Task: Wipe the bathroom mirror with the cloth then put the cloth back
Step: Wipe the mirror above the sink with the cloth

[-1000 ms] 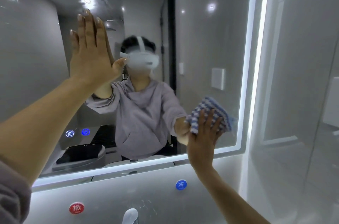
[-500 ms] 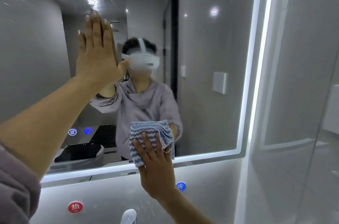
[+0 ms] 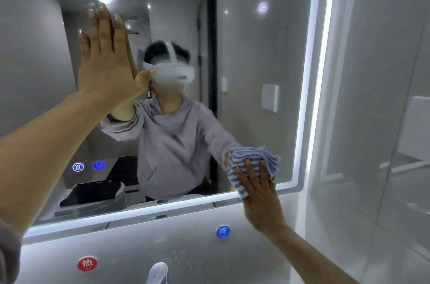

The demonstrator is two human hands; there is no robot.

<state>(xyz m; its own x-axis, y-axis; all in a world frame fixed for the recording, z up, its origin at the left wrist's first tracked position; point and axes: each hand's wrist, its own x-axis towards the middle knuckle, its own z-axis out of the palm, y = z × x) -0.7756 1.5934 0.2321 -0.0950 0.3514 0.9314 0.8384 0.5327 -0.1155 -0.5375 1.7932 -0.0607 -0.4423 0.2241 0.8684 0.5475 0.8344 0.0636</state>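
Note:
The bathroom mirror [image 3: 256, 55] fills the wall ahead, framed by a lit strip. My left hand [image 3: 107, 60] lies flat against the glass at the upper left, fingers straight and pointing up. My right hand [image 3: 258, 193] presses a blue-and-white striped cloth [image 3: 251, 162] onto the mirror's lower right corner with straight fingers. The folded cloth sticks out above and to the left of my fingers. The mirror reflects a person in a grey top wearing a white headset.
Below the mirror, a red hot-water sticker [image 3: 87, 263] and a blue cold-water sticker [image 3: 223, 231] sit on the grey wall above a chrome tap [image 3: 158, 273]. Two lit touch buttons [image 3: 89, 165] glow on the mirror's lower left. A glass partition [image 3: 381, 121] stands at the right.
My right hand swept the cloth from the mirror's lower right to the lower middle, then back to the lower right corner. My left hand stayed flat on the glass.

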